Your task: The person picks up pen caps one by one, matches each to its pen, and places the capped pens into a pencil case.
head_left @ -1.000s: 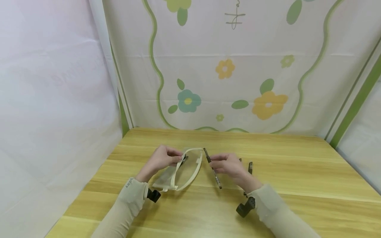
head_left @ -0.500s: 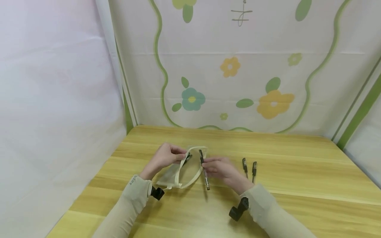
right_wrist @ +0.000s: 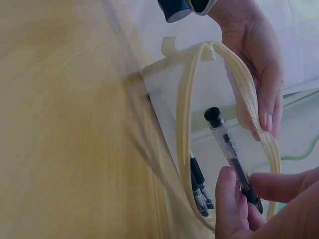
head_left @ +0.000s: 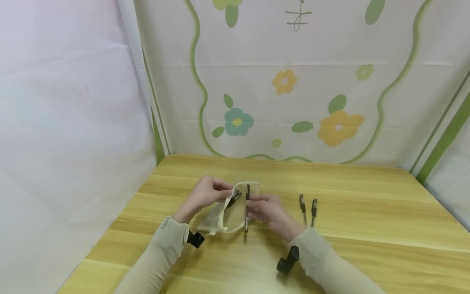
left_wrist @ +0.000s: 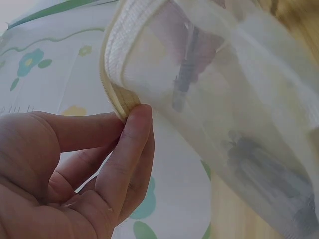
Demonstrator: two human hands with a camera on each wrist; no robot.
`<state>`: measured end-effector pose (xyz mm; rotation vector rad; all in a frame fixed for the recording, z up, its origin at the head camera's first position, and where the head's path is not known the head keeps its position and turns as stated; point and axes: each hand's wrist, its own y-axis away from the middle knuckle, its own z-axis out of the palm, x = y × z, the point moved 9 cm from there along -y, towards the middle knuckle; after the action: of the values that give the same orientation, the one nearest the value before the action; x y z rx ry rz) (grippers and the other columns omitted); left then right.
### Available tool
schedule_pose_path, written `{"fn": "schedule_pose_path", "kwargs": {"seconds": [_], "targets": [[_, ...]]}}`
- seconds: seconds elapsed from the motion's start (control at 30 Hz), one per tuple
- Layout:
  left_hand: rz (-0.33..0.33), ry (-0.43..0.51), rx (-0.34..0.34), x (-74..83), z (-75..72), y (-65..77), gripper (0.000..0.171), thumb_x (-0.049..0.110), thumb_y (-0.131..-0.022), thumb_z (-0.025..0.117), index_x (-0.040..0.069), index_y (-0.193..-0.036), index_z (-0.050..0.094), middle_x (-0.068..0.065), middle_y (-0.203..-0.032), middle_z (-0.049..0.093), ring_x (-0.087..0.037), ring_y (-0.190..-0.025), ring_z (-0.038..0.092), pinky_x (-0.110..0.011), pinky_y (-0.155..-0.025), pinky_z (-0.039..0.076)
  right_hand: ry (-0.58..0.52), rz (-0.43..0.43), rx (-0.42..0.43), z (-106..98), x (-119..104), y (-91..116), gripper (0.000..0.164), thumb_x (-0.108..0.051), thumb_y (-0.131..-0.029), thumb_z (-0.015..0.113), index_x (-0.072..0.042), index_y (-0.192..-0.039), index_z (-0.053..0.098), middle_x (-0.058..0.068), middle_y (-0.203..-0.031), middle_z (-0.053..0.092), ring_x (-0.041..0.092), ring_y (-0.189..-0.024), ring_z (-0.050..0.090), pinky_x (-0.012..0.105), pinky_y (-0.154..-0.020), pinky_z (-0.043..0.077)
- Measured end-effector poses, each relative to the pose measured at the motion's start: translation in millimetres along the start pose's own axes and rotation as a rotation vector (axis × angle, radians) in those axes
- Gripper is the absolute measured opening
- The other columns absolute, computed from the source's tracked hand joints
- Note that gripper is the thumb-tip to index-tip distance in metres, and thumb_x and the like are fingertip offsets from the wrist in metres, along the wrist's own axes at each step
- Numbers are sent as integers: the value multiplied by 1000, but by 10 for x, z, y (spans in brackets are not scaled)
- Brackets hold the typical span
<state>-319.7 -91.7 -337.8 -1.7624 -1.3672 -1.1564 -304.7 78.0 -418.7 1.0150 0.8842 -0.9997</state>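
Observation:
In the head view, my left hand (head_left: 207,195) pinches the zippered edge of a translucent pencil pouch (head_left: 212,219) with cream trim, its mouth spread wide. My right hand (head_left: 269,211) holds a black-and-clear gel pen (head_left: 247,223) between thumb and fingers at that mouth. From the right wrist view, the pen (right_wrist: 230,149) stands tilted within the opening, its dark round end toward the pouch. Other black pens (right_wrist: 199,185) lie inside the pouch. Through the cloudy side, the left wrist view shows these pens (left_wrist: 269,172) blurred; how many is unclear.
Two capped black pens (head_left: 302,205) lie side by side on the wooden table (head_left: 352,204), right of my right hand. A white cloth with printed flowers (head_left: 257,98) hangs behind the table's far edge, and another white cloth (head_left: 73,122) hangs at the left.
My right hand has moved left with the pen, from beside the pouch to its mouth, and the pen has turned more upright. The left hand keeps its pinch, shifting slightly right in view.

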Motion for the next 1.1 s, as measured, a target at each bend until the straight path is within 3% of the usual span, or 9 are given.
{"fn": "schedule_pose_path", "kwargs": {"seconds": [0.23,0.37,0.6,0.8,0.97,1.1], "targets": [[15,7,-5,15,9,10,19,4,-91,70,-4,-108,73,-14,-98,72,-22,-80,71,-42,-78,59,-62,-41,-71,96,-17,39,45,10,-89,63,19,-130,48,35,-119,58,38,-105,64,40,-92,53],[26,29,-10,32,18,12,19,2,-91,70,-6,-108,72,-21,-102,70,-23,-80,71,-40,-75,59,-29,-44,-111,123,1,36,45,9,-88,65,19,-129,48,35,-121,57,37,-103,65,41,-92,53],[34,36,-12,40,18,13,18,1,-91,69,-6,-107,72,-21,-101,70,-24,-80,71,-34,-71,60,6,-46,-141,153,-5,50,45,9,-89,65,20,-129,48,35,-122,56,40,-104,63,44,-92,52],[22,24,-11,31,-3,15,18,2,-91,70,-5,-107,72,-17,-99,71,-23,-80,71,-42,-77,59,40,-62,-164,152,-80,84,44,6,-89,66,19,-128,49,34,-118,58,41,-103,63,43,-92,53],[19,14,-13,17,-18,15,20,3,-92,69,-6,-109,72,-17,-100,71,-22,-81,71,-43,-78,58,83,-74,-212,40,-163,146,46,1,-89,68,18,-128,50,31,-120,57,40,-103,62,45,-93,52],[8,8,-19,-8,-17,8,20,4,-92,70,-3,-110,72,-13,-99,72,-22,-82,70,-42,-79,58,216,-88,-245,-232,-255,226,47,-9,-91,70,16,-127,52,28,-120,59,39,-101,62,48,-92,52]]}}
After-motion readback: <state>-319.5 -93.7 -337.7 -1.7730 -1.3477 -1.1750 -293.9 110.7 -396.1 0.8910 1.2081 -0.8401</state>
